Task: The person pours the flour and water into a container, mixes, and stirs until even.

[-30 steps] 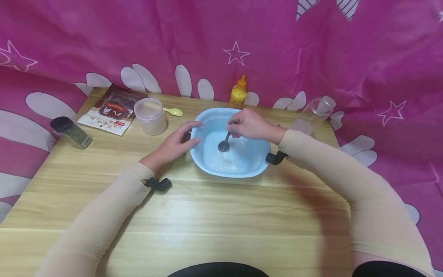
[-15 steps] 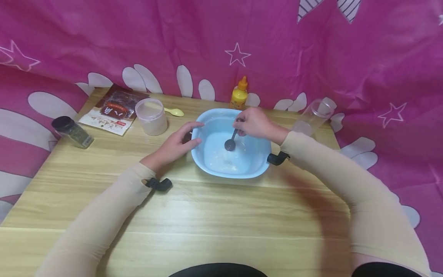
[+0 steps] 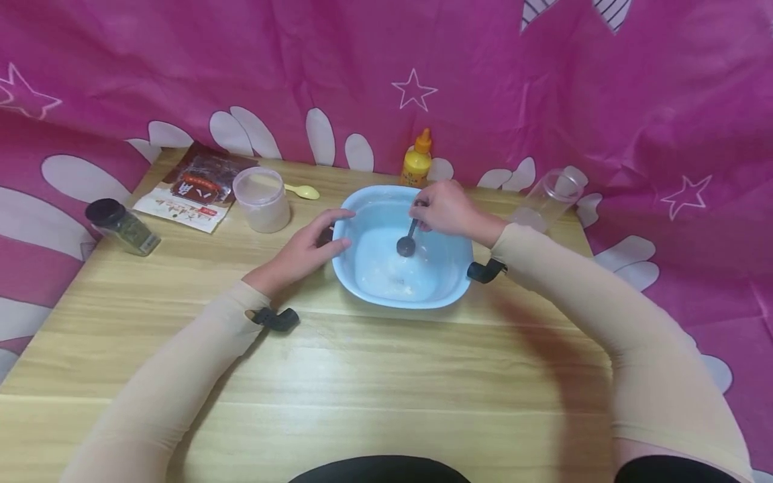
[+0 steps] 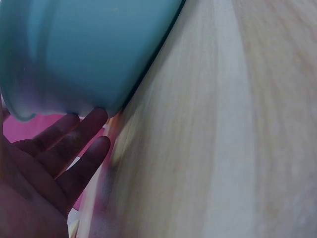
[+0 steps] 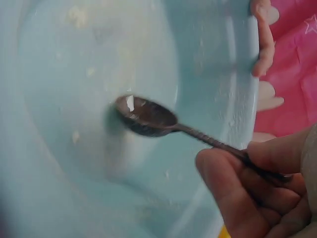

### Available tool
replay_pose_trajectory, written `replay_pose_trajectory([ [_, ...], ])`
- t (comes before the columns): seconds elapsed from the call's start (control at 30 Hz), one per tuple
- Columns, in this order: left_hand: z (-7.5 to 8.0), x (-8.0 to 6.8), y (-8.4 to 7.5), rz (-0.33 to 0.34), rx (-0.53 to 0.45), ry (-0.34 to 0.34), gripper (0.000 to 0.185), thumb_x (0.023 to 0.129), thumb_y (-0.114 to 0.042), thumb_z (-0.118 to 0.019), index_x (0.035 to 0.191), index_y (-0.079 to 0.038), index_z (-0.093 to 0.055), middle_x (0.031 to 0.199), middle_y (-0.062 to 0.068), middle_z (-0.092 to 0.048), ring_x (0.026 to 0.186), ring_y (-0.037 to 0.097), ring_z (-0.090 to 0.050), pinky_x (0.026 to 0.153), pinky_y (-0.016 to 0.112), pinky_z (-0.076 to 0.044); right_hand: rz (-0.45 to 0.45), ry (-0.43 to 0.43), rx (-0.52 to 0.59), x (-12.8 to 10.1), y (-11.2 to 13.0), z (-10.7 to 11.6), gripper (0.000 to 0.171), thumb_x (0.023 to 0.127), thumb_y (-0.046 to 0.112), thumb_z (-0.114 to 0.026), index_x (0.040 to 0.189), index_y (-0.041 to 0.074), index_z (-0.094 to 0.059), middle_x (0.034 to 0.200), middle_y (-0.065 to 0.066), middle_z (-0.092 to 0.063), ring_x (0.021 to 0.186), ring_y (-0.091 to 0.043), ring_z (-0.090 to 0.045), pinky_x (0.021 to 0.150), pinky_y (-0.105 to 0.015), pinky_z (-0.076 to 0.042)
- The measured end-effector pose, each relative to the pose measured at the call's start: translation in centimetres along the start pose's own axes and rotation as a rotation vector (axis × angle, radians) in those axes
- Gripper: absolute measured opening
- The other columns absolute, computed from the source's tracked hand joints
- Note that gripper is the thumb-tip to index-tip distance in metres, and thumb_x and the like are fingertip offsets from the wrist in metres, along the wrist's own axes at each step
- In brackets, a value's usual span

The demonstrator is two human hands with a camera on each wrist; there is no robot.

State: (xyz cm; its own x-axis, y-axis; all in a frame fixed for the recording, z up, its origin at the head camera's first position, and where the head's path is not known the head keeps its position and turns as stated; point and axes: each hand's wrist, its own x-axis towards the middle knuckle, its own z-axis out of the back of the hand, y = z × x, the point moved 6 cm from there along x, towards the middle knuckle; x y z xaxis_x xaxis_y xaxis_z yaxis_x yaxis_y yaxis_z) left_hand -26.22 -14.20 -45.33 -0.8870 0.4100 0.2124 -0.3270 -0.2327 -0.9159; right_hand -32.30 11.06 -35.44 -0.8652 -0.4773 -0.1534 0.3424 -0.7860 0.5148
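A light blue bowl is set on the wooden table, towards its far side. A dark spoon is pinched by its handle in the curled fingers of the right hand, with the spoon's head down inside the bowl over whitish residue. The bowl's left rim is touched by the left hand, its fingers nearly straight. A yellow bottle stands just beyond the bowl, and a lidded tub stands to the left.
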Motion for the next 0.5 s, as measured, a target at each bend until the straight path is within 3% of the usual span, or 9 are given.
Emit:
replay_pose_trajectory([
  [0.1,0.2,0.1,-0.1,0.003,0.001,-0.005,0.056,0.111,-0.024,-0.069,0.164,-0.017,-0.052,0.165,0.009,-0.052,0.135,0.035,-0.064,0.112,0.056,-0.056,-0.023,0.036,-0.021,-0.1,0.2,0.1,0.017,0.107,0.017,-0.075,0.104,0.003,-0.086,0.078,-0.003,-0.079,0.076,-0.016,-0.078,0.073,-0.032,-0.059],
  [0.23,0.3,0.0,0.1,0.002,0.012,-0.009,0.056,0.111,-0.024,-0.068,0.165,-0.017,-0.051,0.165,0.008,-0.052,0.134,0.034,-0.064,0.112,0.055,-0.056,0.031,0.131,0.022,0.0,1.2,-0.8,0.019,0.108,0.019,-0.073,0.105,0.005,-0.085,0.082,-0.003,-0.08,0.081,-0.017,-0.078,0.075,-0.032,-0.058],
  [0.33,0.3,0.0,0.3,-0.002,0.013,-0.004,0.057,0.112,-0.023,-0.068,0.165,-0.017,-0.05,0.166,0.008,-0.051,0.135,0.033,-0.063,0.113,0.055,-0.055,0.054,0.079,-0.013,0.2,1.4,-0.7,0.019,0.109,0.019,-0.073,0.107,0.005,-0.084,0.081,-0.003,-0.078,0.079,-0.018,-0.075,0.071,-0.032,-0.055],
  [0.43,0.1,0.0,0.4,-0.005,0.006,-0.003,0.056,0.112,-0.023,-0.068,0.165,-0.018,-0.051,0.166,0.007,-0.051,0.135,0.032,-0.063,0.113,0.054,-0.055,0.015,0.013,-0.061,0.2,0.8,-0.3,0.018,0.109,0.017,-0.073,0.108,0.003,-0.085,0.078,-0.004,-0.077,0.077,-0.019,-0.072,0.069,-0.032,-0.053],
  [0.5,0.0,-0.1,0.4,-0.007,0.003,-0.006,0.055,0.112,-0.024,-0.068,0.164,-0.019,-0.051,0.165,0.007,-0.052,0.134,0.032,-0.063,0.112,0.054,-0.056,-0.003,0.027,-0.056,-0.1,0.6,-0.3,0.017,0.108,0.016,-0.074,0.107,0.004,-0.085,0.077,-0.002,-0.077,0.076,-0.018,-0.073,0.069,-0.032,-0.054],
])
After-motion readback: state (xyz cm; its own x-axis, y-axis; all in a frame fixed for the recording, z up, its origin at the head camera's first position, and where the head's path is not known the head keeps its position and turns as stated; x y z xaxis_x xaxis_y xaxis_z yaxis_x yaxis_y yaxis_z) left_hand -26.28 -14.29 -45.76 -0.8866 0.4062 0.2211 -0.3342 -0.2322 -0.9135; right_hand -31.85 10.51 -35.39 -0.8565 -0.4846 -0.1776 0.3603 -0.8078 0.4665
